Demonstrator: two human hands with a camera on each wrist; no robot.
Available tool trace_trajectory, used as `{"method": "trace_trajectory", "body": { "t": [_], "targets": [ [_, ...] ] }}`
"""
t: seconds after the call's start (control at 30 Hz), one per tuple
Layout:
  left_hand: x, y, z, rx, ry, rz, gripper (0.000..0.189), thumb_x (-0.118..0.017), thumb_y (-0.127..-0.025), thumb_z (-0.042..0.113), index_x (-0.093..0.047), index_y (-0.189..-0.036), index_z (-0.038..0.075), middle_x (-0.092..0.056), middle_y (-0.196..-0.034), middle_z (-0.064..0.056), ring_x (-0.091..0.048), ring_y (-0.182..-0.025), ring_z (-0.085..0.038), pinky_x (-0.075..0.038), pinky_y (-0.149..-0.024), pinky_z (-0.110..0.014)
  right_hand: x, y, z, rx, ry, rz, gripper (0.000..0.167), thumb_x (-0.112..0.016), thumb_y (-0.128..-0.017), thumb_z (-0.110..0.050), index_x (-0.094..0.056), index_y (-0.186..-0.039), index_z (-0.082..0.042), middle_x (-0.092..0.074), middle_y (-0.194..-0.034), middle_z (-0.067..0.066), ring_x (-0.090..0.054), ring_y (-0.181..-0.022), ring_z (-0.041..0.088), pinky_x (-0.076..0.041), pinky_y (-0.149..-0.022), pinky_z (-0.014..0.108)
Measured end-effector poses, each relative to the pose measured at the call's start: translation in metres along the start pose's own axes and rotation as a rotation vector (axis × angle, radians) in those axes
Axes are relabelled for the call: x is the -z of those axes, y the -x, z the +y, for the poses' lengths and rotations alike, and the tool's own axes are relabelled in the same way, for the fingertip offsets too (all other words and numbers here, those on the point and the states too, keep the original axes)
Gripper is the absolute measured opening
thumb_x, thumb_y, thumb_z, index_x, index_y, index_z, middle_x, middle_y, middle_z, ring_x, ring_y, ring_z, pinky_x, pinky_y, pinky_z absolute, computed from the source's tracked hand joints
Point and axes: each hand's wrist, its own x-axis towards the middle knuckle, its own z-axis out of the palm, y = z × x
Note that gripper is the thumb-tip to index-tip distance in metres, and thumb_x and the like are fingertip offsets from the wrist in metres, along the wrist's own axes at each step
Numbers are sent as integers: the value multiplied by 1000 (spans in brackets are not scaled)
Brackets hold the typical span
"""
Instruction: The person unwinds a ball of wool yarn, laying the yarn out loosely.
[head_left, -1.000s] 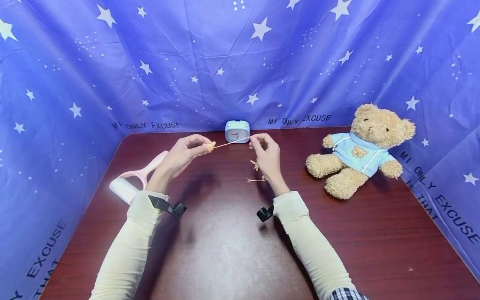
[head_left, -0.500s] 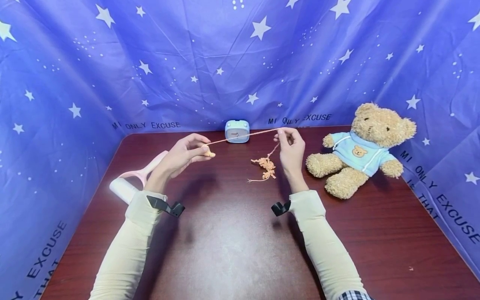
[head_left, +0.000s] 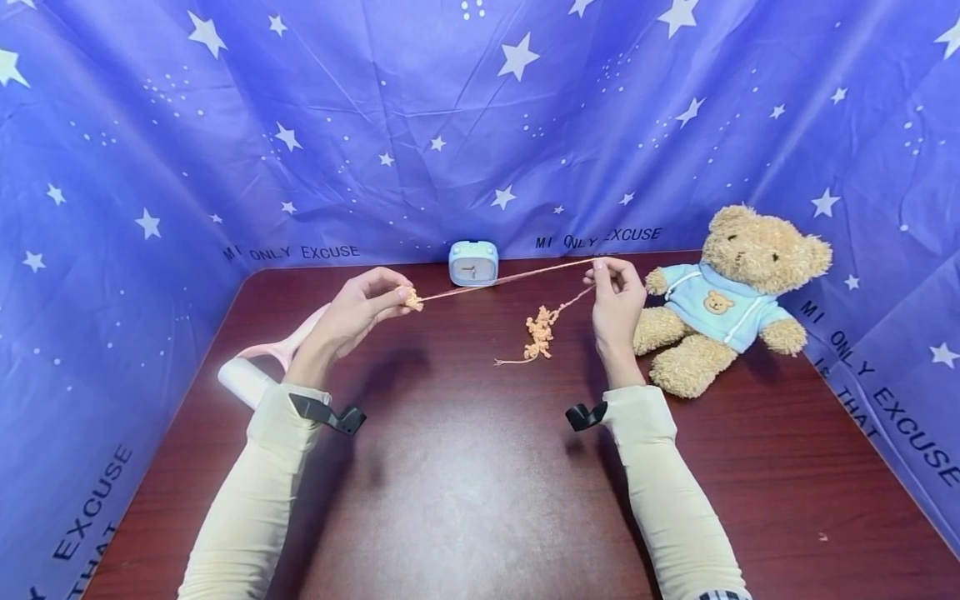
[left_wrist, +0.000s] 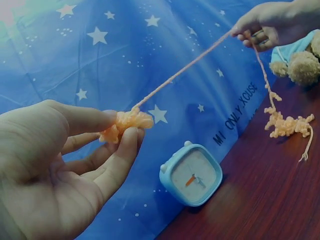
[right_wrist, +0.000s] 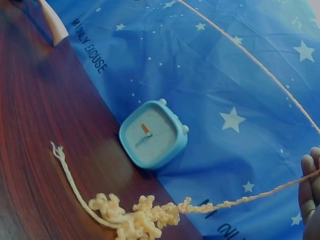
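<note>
My left hand [head_left: 352, 315] pinches a small bunched piece of orange yarn [left_wrist: 131, 122], possibly knitted or crocheted, between thumb and fingers. From it a strand of orange yarn [head_left: 517, 276] runs taut, rising slightly, to my right hand [head_left: 619, 305], which pinches it at thumb and fingertips. Beyond that pinch the strand drops back towards a curly, kinked clump of the same yarn [head_left: 538, 335] at the tabletop between the hands. The clump's frayed tail end [right_wrist: 59, 151] shows in the right wrist view. Only the edge of my right hand appears there.
A light blue alarm clock [head_left: 473, 264] stands at the table's back edge, behind the strand. To the right sits a teddy bear [head_left: 720, 308] in a blue hoodie, close to my right hand. A pink-handled lint roller [head_left: 247, 382] lies left, partly behind my left arm.
My right hand has moved right, away from the left hand, and the strand between them has lengthened. The kinked clump has come into view and shifted slightly. My left hand has stayed nearly still.
</note>
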Motion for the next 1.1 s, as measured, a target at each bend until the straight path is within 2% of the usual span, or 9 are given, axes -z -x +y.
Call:
{"method": "trace_trajectory", "body": {
  "t": [0.3,0.47,0.57,0.67,0.77,0.9,1.0,1.1],
  "targets": [
    [4,1,3,23,-75,77,15,-54,-93,-5,-52,-108,-7,-59,-93,-3,-63,-82,-10,-56,-81,-24,13,-5,-12,-19,-13,53,7,-58,-91,3,-62,-94,9,-62,-73,9,-60,-65,15,-55,-71,27],
    [7,0,2,29,-173,114,17,-52,-93,-5,-52,-110,-10,-60,-94,-1,-62,-83,-9,-55,-80,-22,20,-11,-9,-29,-37,96,4,-60,-91,0,-63,-91,1,-62,-73,4,-60,-67,16,-54,-71,25],
    [9,-1,2,45,-241,159,20,-50,-94,-4,-50,-112,-12,-60,-93,1,-62,-82,-9,-55,-77,-20,23,-14,-6,-19,-44,118,4,-61,-91,-2,-64,-89,-3,-62,-73,3,-59,-66,15,-54,-70,24],
    [10,-2,3,79,-272,229,23,-48,-94,-4,-49,-115,-13,-60,-92,2,-62,-80,-8,-54,-74,-17,25,-15,-5,-4,-38,132,5,-61,-91,-2,-63,-88,-4,-61,-73,4,-59,-64,13,-53,-69,23],
    [11,-3,3,101,-257,304,25,-47,-93,-5,-48,-118,-12,-59,-89,1,-61,-77,-6,-53,-72,-15,26,-16,-4,1,-26,130,5,-60,-91,-1,-63,-88,-3,-61,-72,4,-59,-64,13,-53,-69,24],
    [12,-3,3,89,-200,373,18,-50,-91,-7,-51,-109,-4,-60,-84,2,-61,-74,-4,-54,-75,-15,28,-14,-4,-27,5,94,4,-60,-91,-1,-63,-90,1,-62,-71,3,-59,-64,14,-53,-69,23],
    [12,-3,3,69,-164,378,12,-56,-91,-4,-54,-101,3,-62,-83,3,-63,-77,-3,-54,-79,-16,28,-11,-5,-64,74,44,10,-59,-92,-1,-62,-94,9,-63,-71,1,-60,-64,12,-52,-68,20],
    [12,-3,2,36,-131,348,8,-60,-91,-1,-58,-98,3,-65,-85,4,-64,-81,-4,-54,-82,-17,29,-7,-4,-104,200,-25,18,-60,-92,-2,-61,-100,13,-66,-75,6,-61,-65,10,-50,-66,18]
  ]
}}
